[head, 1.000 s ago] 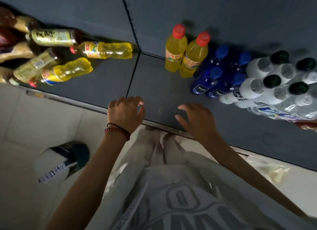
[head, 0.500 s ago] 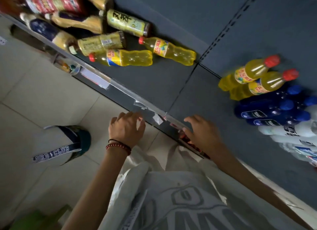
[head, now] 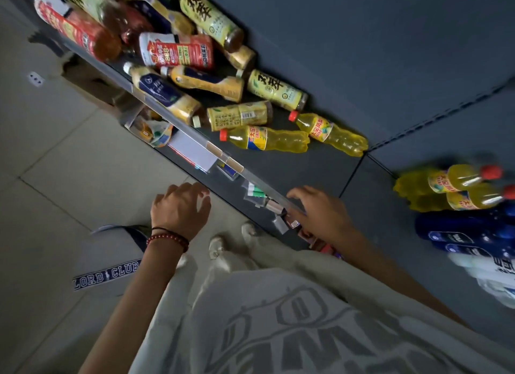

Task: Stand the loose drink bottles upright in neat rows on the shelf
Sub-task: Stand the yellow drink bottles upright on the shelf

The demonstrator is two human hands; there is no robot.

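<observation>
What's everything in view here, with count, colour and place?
Lying yellow bottles: two, red caps, mid-shelf.
Upright yellow bottles: two, red caps, right.
Blue bottles: several, blurred, right.
White bottles: several, far right.
Yellow-green-labelled bottles: at least three, left pile.
Red-labelled bottles: two, left pile.
Navy-labelled bottles: two, pile front.
Shelf: one, dark grey.
Price tags: several, shelf rail.
LORD CLUB item: one, white, floor.
Left hand: one, empty, beaded bracelet, near shelf edge.
Right hand: one, at shelf edge.
</observation>
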